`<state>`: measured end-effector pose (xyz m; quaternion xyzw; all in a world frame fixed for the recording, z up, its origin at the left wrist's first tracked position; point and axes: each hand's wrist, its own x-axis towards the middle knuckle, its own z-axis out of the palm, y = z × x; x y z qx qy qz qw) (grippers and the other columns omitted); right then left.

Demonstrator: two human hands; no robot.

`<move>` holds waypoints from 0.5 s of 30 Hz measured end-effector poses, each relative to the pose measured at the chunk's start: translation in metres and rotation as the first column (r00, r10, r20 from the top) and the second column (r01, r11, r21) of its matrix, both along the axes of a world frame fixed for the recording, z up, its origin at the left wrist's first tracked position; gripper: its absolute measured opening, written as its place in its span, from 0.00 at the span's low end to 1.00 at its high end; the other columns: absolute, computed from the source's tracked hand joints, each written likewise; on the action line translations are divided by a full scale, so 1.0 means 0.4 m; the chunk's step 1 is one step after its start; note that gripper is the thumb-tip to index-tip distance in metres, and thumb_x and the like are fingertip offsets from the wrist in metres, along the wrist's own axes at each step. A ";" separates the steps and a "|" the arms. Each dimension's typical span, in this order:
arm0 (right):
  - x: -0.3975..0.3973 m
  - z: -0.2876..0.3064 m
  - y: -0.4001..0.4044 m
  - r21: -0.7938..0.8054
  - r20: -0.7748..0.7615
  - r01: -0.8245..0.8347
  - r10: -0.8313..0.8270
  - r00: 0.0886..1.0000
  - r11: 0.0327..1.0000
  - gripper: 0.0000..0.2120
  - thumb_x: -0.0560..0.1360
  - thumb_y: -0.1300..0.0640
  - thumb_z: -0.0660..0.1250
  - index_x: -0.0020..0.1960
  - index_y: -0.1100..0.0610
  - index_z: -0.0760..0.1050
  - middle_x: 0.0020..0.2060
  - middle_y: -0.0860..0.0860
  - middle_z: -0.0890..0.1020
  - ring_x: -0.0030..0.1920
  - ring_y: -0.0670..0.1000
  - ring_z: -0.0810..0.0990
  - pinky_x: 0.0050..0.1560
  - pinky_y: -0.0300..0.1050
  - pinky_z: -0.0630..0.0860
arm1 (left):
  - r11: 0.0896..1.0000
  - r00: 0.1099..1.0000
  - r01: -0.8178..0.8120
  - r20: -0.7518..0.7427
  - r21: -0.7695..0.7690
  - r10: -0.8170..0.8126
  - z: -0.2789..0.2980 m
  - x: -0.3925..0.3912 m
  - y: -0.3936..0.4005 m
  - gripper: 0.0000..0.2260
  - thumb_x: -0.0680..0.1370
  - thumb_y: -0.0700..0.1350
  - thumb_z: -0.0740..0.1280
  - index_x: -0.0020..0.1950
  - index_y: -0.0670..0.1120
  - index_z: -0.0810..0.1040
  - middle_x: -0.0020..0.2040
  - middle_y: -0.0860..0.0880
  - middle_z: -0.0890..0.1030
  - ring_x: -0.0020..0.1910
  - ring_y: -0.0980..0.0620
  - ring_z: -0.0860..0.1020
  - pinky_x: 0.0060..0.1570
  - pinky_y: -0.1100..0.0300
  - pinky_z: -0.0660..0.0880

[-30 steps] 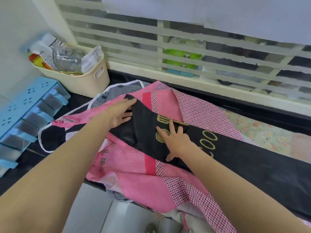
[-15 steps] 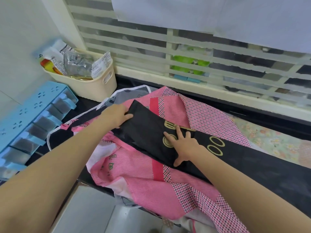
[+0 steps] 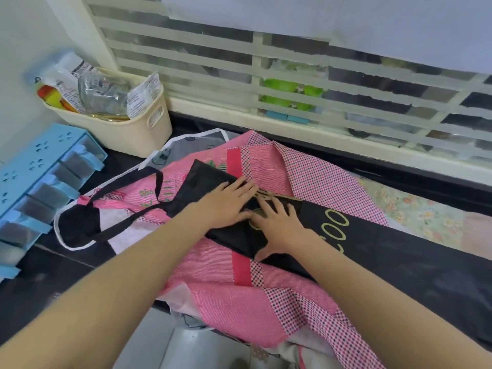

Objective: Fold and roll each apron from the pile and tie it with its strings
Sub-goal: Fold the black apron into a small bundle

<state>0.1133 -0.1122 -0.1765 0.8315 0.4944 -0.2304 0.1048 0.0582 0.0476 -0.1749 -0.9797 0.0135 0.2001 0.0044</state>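
Black apron point(image 3: 332, 235) lies as a long folded strip atop the pink apron pile point(image 3: 213, 283), its long axis running from the table's left toward its right edge. Left hand point(image 3: 229, 201) and right hand point(image 3: 277, 225) press flat, fingers spread, on its folded-over left end, side by side.

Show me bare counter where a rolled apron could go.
Bare counter shows left front, between the blue rack and the pink apron. A thin strip runs under the window. The middle is crowded: aprons piled, both hands pressing the black apron.
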 end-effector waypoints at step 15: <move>-0.008 -0.045 -0.123 0.413 0.096 0.175 -0.234 0.967 0.894 0.34 0.75 0.39 0.55 0.74 0.58 0.60 0.73 0.62 0.62 0.74 0.61 0.60 0.72 0.60 0.56 | 0.992 0.990 -0.106 -0.087 0.070 0.112 0.002 0.003 -0.019 0.38 0.77 0.65 0.53 0.78 0.48 0.40 0.78 0.45 0.42 0.76 0.43 0.40 0.71 0.39 0.40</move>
